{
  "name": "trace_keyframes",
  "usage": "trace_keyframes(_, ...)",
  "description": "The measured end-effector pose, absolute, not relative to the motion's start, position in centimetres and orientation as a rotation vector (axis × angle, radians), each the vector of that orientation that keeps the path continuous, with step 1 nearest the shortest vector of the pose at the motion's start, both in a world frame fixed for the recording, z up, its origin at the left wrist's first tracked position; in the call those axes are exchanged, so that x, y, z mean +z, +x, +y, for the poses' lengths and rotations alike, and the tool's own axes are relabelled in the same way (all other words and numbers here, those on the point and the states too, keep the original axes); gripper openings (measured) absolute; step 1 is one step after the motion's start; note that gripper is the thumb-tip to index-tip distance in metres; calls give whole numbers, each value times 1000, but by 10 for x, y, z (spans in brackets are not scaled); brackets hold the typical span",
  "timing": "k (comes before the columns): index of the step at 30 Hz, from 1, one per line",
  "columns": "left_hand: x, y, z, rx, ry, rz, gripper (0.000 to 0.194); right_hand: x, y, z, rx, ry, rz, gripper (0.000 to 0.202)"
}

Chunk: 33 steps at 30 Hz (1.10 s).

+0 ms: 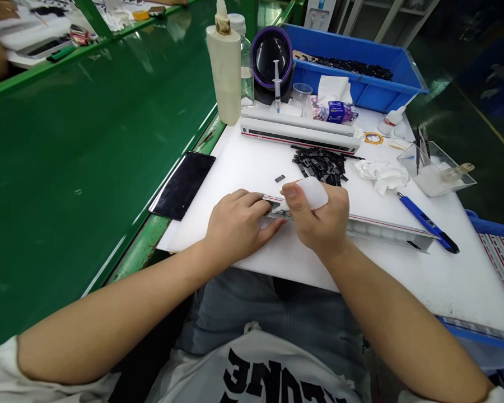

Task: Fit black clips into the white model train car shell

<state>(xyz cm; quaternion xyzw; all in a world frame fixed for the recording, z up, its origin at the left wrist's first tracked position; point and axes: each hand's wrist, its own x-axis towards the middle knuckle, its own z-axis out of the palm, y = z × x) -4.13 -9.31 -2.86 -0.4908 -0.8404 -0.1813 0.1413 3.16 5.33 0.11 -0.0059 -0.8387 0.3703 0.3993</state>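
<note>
My right hand (322,218) is closed around a small white squeeze bottle (314,193), whose thin nozzle points left and down. That tip is close to the left end of a long, pale model train car shell (386,232) with a red line along its edge. My left hand (239,224) grips this end of the shell between fingers and thumb, hiding part of it. Just beyond my hands lies a pile of small black pieces (321,165), and a single black piece (280,178) rests apart from it. Two similar white shells (298,131) lie behind the pile.
Left of the white board (222,173) are a dark phone (182,184) and a green conveyor belt (109,129). Bottles (224,73), a tissue pack (334,109) and a blue bin (357,84) stand behind. Crumpled tissue (384,174) and a blue cutter (428,222) lie right.
</note>
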Motion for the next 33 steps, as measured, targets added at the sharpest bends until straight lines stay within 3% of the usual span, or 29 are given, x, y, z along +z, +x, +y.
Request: trace_keyframes(33, -30, -41, -93, -512, -1418, -2431, 32, 0, 29, 51, 1000, -5, -2113, 48)
